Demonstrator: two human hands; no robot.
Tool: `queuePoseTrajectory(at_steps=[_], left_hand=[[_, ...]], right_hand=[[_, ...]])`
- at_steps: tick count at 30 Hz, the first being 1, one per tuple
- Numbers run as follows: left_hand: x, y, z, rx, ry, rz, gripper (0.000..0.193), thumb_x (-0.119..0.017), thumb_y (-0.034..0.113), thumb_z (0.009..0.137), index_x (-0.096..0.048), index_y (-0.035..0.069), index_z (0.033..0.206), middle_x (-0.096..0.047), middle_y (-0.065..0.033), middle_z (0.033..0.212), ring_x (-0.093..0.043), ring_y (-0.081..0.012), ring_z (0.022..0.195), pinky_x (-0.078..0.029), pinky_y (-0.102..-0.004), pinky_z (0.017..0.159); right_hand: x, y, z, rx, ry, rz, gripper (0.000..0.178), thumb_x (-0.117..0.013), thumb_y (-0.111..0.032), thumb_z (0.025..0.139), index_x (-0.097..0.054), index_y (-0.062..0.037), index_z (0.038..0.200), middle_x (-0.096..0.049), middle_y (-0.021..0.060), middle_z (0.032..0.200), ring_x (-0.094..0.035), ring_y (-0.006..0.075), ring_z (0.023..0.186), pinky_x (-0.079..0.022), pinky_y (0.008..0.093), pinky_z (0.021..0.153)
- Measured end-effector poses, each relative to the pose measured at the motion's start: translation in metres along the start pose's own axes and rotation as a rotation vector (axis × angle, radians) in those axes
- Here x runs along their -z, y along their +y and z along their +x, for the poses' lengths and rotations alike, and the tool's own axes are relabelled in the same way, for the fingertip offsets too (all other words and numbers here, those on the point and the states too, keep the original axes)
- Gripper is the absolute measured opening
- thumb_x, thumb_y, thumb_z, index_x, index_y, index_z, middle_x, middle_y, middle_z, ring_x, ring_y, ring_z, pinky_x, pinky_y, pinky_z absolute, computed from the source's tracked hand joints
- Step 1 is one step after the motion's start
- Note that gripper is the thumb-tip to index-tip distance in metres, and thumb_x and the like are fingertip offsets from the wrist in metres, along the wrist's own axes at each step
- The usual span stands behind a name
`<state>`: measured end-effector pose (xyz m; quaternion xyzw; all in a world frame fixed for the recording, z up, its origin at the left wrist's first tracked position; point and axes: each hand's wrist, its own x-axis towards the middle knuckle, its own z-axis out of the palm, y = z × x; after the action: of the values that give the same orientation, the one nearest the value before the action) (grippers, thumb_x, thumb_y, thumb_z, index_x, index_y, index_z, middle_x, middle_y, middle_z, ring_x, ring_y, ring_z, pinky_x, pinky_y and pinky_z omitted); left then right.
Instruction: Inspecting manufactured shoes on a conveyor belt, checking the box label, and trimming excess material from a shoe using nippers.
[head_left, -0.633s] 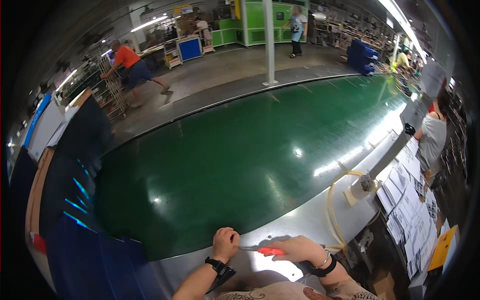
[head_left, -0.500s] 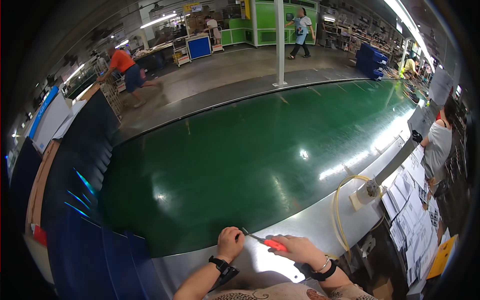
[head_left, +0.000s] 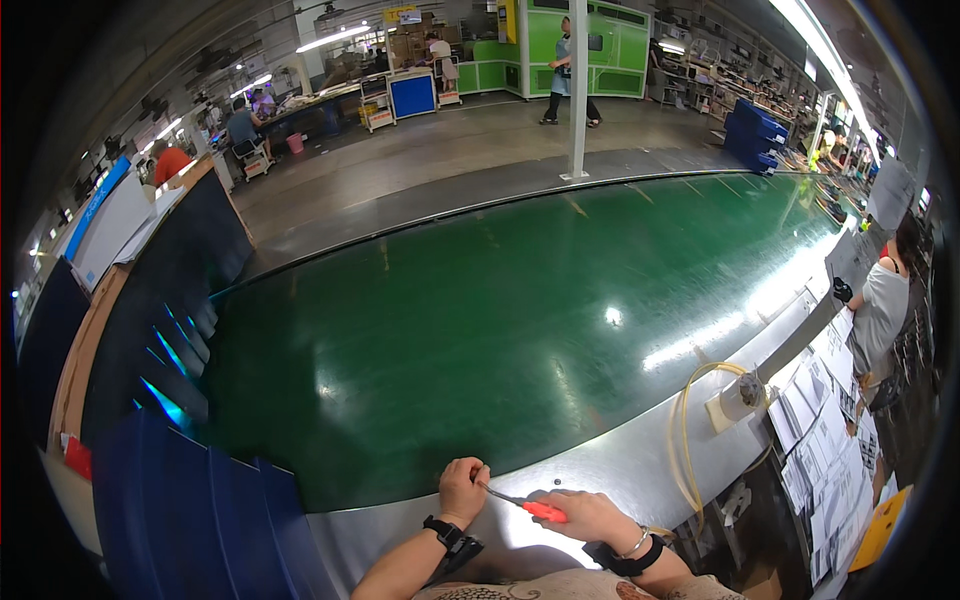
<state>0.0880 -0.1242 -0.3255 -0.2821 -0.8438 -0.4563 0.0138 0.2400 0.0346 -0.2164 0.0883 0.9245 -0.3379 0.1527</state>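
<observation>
My left hand [head_left: 462, 490] is closed, fingers pinched together above the metal edge of the green belt. What it holds, if anything, is too small to make out. In my right hand [head_left: 592, 519] is a red-handled hand tool [head_left: 545, 511] with a slim dark metal end; its exact kind is unclear. The tool points left, and its tip meets the fingertips of my left hand. Both hands are close together, low in the picture, in front of my body.
A wide green conveyor belt [head_left: 450, 350] stretches away to the right. Blue bins [head_left: 185, 500] stand at the left. A yellow hose [head_left: 686, 420] loops beside a pale block on the metal edge [head_left: 640, 440]. Papers [head_left: 825, 440] hang at the right, near a person [head_left: 883, 305].
The tool's tip has come to the left hand's fingers, where a small gap showed before. The walker at the back has moved left; the person in orange is now mostly hidden behind the left panel.
</observation>
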Motion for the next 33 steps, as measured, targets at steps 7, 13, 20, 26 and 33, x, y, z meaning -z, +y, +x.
queuePoseTrajectory(at_steps=[7, 13, 20, 26, 33], left_hand=[[0.005, 0.006, 0.002, 0.045, -0.01, 0.139, 0.032, -0.056, 0.028, 0.083, -0.049, 0.006, 0.06, -0.054, -0.011, 0.06, -0.054, -0.0318, 0.058, -0.041, -0.0428, 0.054], [0.003, 0.0, -0.002, 0.099, -0.012, 0.121, 0.034, -0.047, 0.031, 0.088, -0.052, 0.005, 0.067, -0.057, -0.0139, 0.064, -0.055, -0.0348, 0.059, -0.042, -0.0443, 0.054], [0.001, 0.008, -0.002, 0.103, 0.0, 0.035, 0.013, -0.053, 0.019, 0.084, -0.056, 0.01, 0.094, -0.059, -0.0104, 0.065, -0.059, -0.03, 0.062, -0.046, -0.0395, 0.057], [0.005, 0.012, -0.001, 0.107, -0.04, 0.018, 0.011, -0.057, 0.017, 0.079, -0.057, 0.011, 0.089, -0.06, -0.0077, 0.065, -0.059, -0.027, 0.061, -0.046, -0.0381, 0.057], [0.007, 0.002, -0.003, 0.084, -0.003, 0.029, 0.01, -0.06, 0.016, 0.078, -0.058, 0.01, 0.086, -0.058, -0.0059, 0.062, -0.057, -0.0222, 0.056, -0.046, -0.0337, 0.054]], right_hand=[[-0.005, 0.008, 0.005, 0.022, 0.142, 0.022, 0.041, -0.057, -0.035, 0.08, -0.049, -0.0173, 0.117, -0.059, 0.0114, 0.091, -0.059, 0.0299, 0.085, -0.048, 0.039, 0.072], [-0.003, 0.021, 0.025, -0.073, 0.652, -0.107, 0.051, -0.066, -0.027, 0.072, -0.049, -0.0094, 0.116, -0.055, 0.0168, 0.093, -0.055, 0.0342, 0.083, -0.045, 0.041, 0.074], [-0.039, 0.05, 0.04, -0.066, 0.846, -0.191, 0.047, -0.066, -0.024, 0.068, -0.053, -0.0057, 0.109, -0.053, 0.0135, 0.101, -0.05, 0.0308, 0.093, -0.04, 0.0415, 0.081], [-0.037, 0.049, 0.041, -0.074, 0.839, -0.176, 0.047, -0.066, -0.024, 0.067, -0.053, -0.0064, 0.109, -0.053, 0.0128, 0.102, -0.05, 0.0301, 0.094, -0.038, 0.0413, 0.082], [-0.037, 0.043, 0.045, -0.056, 0.823, -0.192, 0.047, -0.066, -0.024, 0.067, -0.053, -0.0068, 0.109, -0.053, 0.0127, 0.102, -0.049, 0.0299, 0.095, -0.038, 0.0415, 0.082]])
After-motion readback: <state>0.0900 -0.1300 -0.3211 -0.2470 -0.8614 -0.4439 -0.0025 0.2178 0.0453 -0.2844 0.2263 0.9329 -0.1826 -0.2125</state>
